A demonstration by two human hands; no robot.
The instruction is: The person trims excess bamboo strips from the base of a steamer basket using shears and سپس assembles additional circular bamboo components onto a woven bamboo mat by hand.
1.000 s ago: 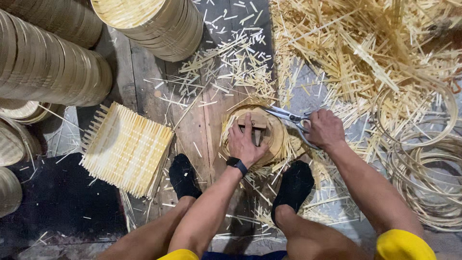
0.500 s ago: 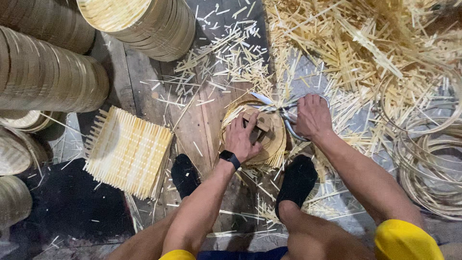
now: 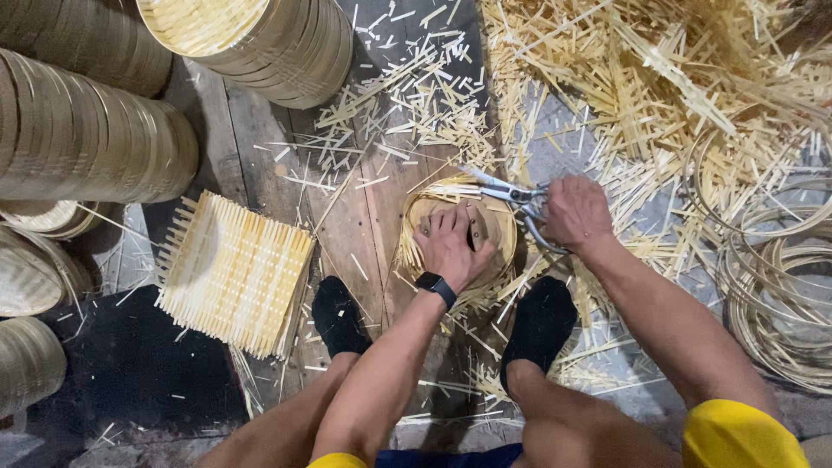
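A round woven bamboo tray (image 3: 414, 224) with a hoop rim lies on the wooden floorboards between my feet. My left hand (image 3: 452, 247) presses flat on a small dark wooden block in the tray's middle; a dark watch sits on that wrist. My right hand (image 3: 574, 212) grips grey metal shears (image 3: 507, 192) whose blades reach the tray's upper right edge, where loose strip ends stick out past the rim.
A square woven bamboo mat (image 3: 236, 273) lies to the left. Stacks of finished round trays (image 3: 87, 139) fill the left and top (image 3: 260, 43). Bamboo offcuts (image 3: 659, 87) heap at the upper right, coiled bamboo hoops (image 3: 771, 269) at the right. My dark-socked feet (image 3: 537, 321) flank the tray.
My right hand with the shears has shifted around the tray's upper right rim, and the blades now point left along the edge. My left hand stays pressed on the block.
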